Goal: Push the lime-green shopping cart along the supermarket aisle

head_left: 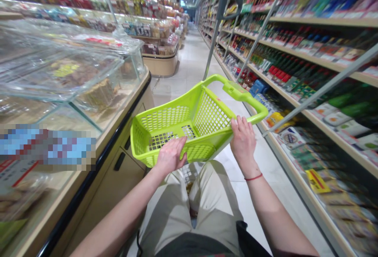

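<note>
A bright green plastic shopping basket point(174, 112) with latticed walls is tilted in front of my knees, nothing lying inside it. My left hand point(173, 152) grips its near side rim, fingers over the edge and thumb below. At the basket's right corner, close to where the handle point(242, 91) begins, my right hand point(243, 137) is closed over the rim. A red cord circles my right wrist. Under the basket, part of the floor and my lower legs are hidden.
Glass-lidded food bins point(88, 80) on a wooden counter run along my left. Stocked shelves point(321, 66) with slanting metal posts line the right. A grey upright pole point(214, 44) rises behind the basket. The tiled aisle point(189, 52) stretches ahead past a display stand point(162, 62).
</note>
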Action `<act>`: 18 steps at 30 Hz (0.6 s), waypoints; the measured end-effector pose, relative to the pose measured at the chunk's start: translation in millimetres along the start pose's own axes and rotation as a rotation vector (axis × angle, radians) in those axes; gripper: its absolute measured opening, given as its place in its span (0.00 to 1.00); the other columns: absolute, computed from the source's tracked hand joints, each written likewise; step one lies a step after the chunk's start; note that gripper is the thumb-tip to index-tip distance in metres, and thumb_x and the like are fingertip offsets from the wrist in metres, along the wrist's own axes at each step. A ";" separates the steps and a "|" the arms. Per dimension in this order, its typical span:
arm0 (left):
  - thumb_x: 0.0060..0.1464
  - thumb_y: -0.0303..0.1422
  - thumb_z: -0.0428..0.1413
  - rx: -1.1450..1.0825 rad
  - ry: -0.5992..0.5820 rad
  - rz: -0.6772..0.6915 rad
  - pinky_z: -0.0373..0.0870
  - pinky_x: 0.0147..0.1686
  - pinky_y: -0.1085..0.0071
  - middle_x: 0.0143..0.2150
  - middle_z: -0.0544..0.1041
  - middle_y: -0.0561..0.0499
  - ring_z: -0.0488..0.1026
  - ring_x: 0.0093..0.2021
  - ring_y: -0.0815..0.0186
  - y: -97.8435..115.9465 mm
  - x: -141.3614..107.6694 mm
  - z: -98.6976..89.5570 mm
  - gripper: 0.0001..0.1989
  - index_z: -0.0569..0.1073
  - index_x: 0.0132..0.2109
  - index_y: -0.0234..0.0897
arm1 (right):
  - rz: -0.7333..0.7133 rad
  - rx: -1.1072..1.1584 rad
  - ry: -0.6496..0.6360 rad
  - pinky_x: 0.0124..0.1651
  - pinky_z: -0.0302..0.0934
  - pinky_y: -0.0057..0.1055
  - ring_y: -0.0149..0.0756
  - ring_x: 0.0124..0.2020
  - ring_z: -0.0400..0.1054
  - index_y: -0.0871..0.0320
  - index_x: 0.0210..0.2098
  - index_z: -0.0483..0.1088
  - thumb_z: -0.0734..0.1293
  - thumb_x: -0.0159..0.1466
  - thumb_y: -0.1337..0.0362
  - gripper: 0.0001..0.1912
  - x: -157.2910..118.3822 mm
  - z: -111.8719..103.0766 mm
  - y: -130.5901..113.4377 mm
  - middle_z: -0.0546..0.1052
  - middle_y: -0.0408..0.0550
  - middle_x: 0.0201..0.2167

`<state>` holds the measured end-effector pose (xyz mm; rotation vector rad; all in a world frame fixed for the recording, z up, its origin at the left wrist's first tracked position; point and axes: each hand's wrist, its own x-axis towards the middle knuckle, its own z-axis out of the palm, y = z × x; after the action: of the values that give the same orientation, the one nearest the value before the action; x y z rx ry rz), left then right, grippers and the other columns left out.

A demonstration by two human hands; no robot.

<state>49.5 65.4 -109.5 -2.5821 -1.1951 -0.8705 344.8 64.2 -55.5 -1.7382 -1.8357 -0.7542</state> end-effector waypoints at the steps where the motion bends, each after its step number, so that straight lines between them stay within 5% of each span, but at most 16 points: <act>1: 0.57 0.35 0.53 0.000 0.000 0.001 0.69 0.57 0.55 0.58 0.74 0.40 0.73 0.56 0.54 -0.1 0.0 0.0 0.34 0.55 0.69 0.35 | 0.003 0.014 0.005 0.66 0.52 0.51 0.47 0.69 0.53 0.61 0.61 0.65 0.55 0.65 0.78 0.26 -1.7 2.1 -4.5 0.67 0.62 0.63; 12: 0.58 0.34 0.52 -0.009 -0.033 -0.005 0.69 0.58 0.56 0.59 0.73 0.42 0.72 0.57 0.56 2.9 0.6 -3.7 0.33 0.56 0.68 0.35 | -0.139 0.196 -0.127 0.68 0.52 0.48 0.46 0.68 0.54 0.64 0.62 0.65 0.57 0.64 0.79 0.27 -29.6 15.3 -98.1 0.66 0.61 0.64; 18: 0.57 0.34 0.52 -0.042 -0.074 -0.027 0.67 0.60 0.55 0.60 0.72 0.42 0.71 0.58 0.55 3.6 0.8 -5.8 0.33 0.56 0.68 0.35 | -0.224 0.275 -0.172 0.69 0.50 0.46 0.44 0.69 0.54 0.63 0.63 0.64 0.57 0.65 0.78 0.27 -34.7 11.8 -109.9 0.65 0.58 0.65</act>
<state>50.0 61.3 -104.0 -2.6593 -1.2470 -0.8209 237.5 43.7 -94.0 -1.4762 -2.1617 -0.4175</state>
